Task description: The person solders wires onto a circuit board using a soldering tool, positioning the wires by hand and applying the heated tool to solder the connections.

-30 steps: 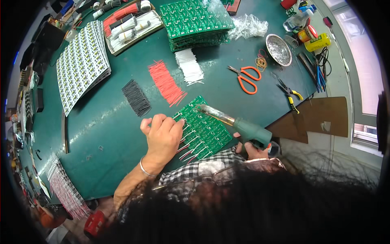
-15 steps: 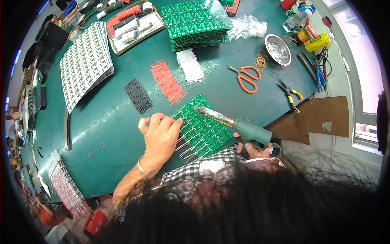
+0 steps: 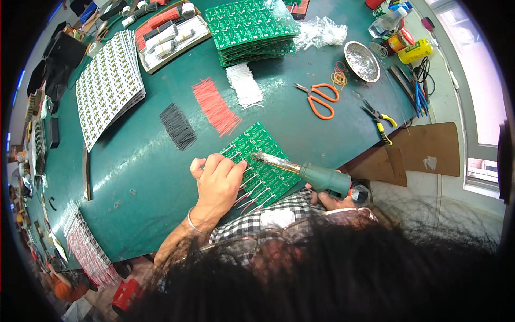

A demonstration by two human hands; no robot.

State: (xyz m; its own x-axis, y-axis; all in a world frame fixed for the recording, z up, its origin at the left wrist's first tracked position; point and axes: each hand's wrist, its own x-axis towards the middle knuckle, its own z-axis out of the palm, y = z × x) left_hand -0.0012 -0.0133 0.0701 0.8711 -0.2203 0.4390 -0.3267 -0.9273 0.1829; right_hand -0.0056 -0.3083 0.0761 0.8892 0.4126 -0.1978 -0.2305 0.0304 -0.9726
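A green circuit board lies near the front edge of the table, with several thin wires sticking out over its left side. My left hand is at that side, thumb and fingers pinched together on a wire that they mostly hide. My right hand grips the handle of a green soldering gun. Its metal barrel reaches left across the board, and the tip is close to my left fingertips. Beyond the board lie bundles of black wires, red wires and white wires.
Stacked green boards and a tray of wire bundles stand at the back. White panel sheets are on the left. Orange-handled scissors, a metal bowl and yellow-handled pliers lie to the right.
My left hand has shifted nearer along the board's left edge, leaving more wires showing beyond it. The soldering gun's tip has moved the same way. The whole view has shifted slightly.
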